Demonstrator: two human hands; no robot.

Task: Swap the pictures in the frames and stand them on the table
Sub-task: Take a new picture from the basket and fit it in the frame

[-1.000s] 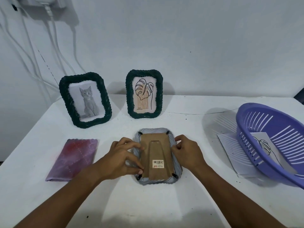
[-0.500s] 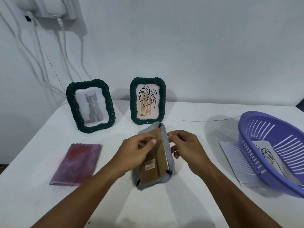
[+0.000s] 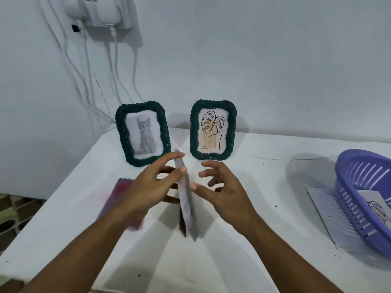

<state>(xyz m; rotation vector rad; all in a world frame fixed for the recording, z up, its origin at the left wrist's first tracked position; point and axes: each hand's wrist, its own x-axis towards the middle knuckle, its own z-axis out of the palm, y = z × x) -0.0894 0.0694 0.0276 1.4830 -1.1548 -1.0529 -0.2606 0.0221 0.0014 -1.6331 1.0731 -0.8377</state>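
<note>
- A folded reddish-purple cloth lies flat on the white worktop, partly hidden under the left forearm and just left of the left hand.
- The dark green woven frame with the grey kitten picture stands upright beyond the left hand, leaning back on its stand so that the picture faces forward.
- The left hand grips the grey woven frame, thumb over its top edge and fingers behind on the brown backing, probably to steady it while it is tipped up on its lower edge.
- That grey frame sits between both hands, edge-on and tilted; its picture side cannot be seen.
- The second dark green woven frame with the leaf line drawing stands beyond the right hand, also upright.
- The right hand is spread and relaxed; its thumb touches the frame's front face, seemingly as a guard against toppling.
- Far right of the right hand, a purple slotted plastic basket holds a loose leaf print and rests on a white sheet.
</note>
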